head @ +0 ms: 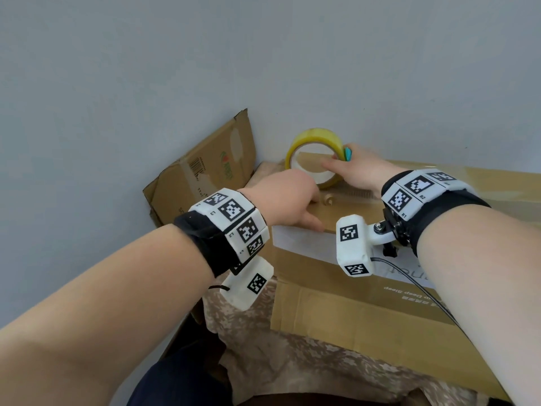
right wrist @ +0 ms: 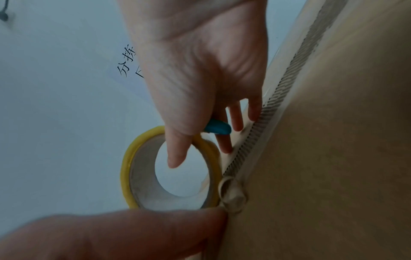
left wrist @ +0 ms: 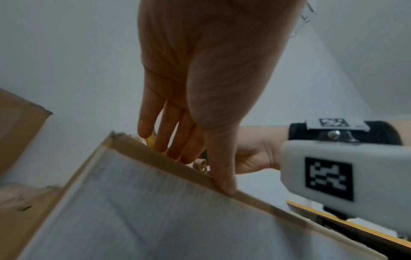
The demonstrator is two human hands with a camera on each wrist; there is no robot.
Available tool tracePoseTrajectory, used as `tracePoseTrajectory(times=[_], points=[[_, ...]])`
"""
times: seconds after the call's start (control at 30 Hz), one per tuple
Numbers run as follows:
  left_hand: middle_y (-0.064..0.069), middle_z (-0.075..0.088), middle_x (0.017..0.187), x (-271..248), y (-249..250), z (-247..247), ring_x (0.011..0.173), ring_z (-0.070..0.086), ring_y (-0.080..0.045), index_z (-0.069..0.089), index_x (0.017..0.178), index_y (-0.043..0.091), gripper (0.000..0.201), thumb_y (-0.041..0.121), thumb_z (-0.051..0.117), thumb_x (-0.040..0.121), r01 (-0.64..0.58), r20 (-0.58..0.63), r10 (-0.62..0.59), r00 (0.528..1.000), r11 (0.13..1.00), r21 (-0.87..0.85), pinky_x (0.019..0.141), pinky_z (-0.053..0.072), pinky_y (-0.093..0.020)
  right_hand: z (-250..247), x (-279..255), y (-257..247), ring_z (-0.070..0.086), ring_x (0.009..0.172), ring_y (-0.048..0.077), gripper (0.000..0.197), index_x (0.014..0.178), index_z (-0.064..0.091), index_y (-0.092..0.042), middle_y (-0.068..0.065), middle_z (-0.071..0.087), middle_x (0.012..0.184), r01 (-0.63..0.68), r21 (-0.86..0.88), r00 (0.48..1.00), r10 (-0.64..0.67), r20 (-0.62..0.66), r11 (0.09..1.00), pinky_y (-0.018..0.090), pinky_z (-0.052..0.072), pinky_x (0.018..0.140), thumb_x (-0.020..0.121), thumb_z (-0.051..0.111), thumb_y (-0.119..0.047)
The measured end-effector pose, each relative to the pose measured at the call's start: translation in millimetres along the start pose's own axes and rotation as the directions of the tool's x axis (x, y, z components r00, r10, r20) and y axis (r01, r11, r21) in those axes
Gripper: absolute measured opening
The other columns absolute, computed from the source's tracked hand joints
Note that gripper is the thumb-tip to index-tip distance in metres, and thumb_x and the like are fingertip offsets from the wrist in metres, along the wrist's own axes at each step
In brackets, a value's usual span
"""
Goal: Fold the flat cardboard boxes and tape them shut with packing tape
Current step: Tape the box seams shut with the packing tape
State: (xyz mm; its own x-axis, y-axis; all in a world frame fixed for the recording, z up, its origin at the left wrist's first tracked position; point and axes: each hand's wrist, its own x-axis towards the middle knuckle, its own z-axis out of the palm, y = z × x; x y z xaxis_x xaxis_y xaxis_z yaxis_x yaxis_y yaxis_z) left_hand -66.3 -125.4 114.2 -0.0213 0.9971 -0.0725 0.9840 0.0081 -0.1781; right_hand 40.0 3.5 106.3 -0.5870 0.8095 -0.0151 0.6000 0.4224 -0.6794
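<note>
A brown cardboard box [head: 366, 303] with a white label lies on the patterned table. My left hand [head: 289, 197] rests flat on the box's top at its left end, fingers straight [left wrist: 169, 140], thumb on the near edge. My right hand [head: 354, 168] holds the yellow tape roll [head: 314, 139] upright on the box top, thumb through the core [right wrist: 175, 154], fingers outside. A small teal cutter [right wrist: 217, 127] is tucked between those fingers. The roll [right wrist: 133, 172] stands against a rough corrugated strip [right wrist: 278, 105] along the box top. A curled scrap [right wrist: 233, 195] sits by the roll.
A flattened cardboard box [head: 205, 171] leans against the grey wall at the back left. The patterned tablecloth [head: 248, 326] shows in front of and left of the box. A cable [head: 424, 291] from my right wrist camera hangs across the box's front.
</note>
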Motion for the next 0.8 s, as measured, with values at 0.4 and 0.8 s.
tracePoseTrajectory(times=[0.4,0.8], points=[[-0.002,0.067,0.113,6.9,-8.8,16.2,0.104,0.059,-0.021,0.061,0.123,0.019,0.061,0.064,0.052,0.083,-0.099,-0.024,0.098,0.995,0.992,-0.076,0.088,0.047,-0.036,-23.4,-14.7,10.8,0.046,0.069,0.022,0.018,0.083,0.049,-0.012,0.001,0.046,0.070,0.054,-0.247,0.994,-0.076,-0.083,0.968,0.031,0.032,0.056,0.085,0.060,-0.026],[-0.003,0.057,0.111,3.1,3.7,7.0,0.093,0.055,-0.019,0.056,0.117,0.013,0.071,0.060,0.074,0.066,0.076,-0.060,-0.090,0.994,0.974,-0.214,0.081,0.047,-0.032,-57.1,-30.9,29.8,0.059,0.073,0.028,0.025,0.106,0.053,-0.013,0.006,0.055,0.093,-0.061,-0.284,0.982,0.007,-0.187,0.957,0.031,0.049,0.061,0.081,0.056,-0.012]])
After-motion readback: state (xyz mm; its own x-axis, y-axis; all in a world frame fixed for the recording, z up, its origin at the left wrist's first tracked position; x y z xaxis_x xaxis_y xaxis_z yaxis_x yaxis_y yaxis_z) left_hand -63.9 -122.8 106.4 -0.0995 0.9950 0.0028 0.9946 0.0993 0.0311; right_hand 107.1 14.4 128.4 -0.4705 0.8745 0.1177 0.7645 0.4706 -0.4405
